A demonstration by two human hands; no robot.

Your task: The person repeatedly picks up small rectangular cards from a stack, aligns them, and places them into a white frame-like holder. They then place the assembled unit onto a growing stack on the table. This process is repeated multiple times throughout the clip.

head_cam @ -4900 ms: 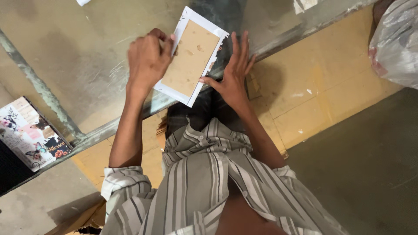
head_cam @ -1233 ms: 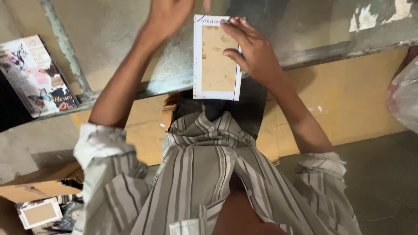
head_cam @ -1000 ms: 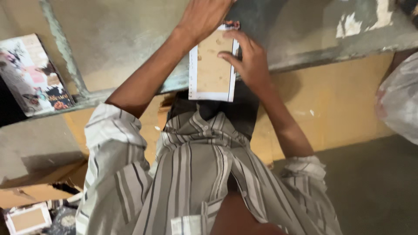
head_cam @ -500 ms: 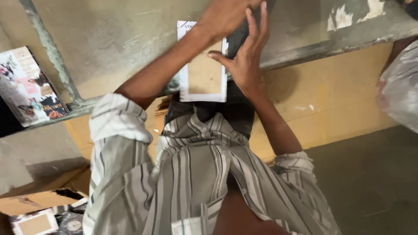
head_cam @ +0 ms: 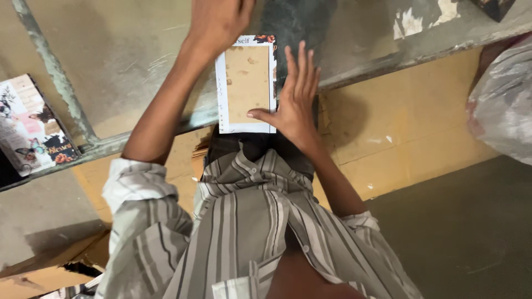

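Fingers of the right hand [head_cam: 296, 105] lie spread and flat against the right side of a white-bordered tan card [head_cam: 246, 83], thumb on its face. The left hand [head_cam: 219, 22] covers the card's top corner, its grip hidden. The card overhangs the grey tabletop's [head_cam: 127, 61] near edge. A decorated booklet [head_cam: 30, 124] lies at the left edge.

I count two hands, the left hand [head_cam: 219, 22] and the right hand [head_cam: 293, 102], and one white-bordered card with a tan centre [head_cam: 246, 83] on the tabletop [head_cam: 127, 61]. I also count one illustrated booklet with butterflies [head_cam: 30, 130], one crumpled plastic bag [head_cam: 501, 105] and one torn cardboard piece [head_cam: 39, 271].
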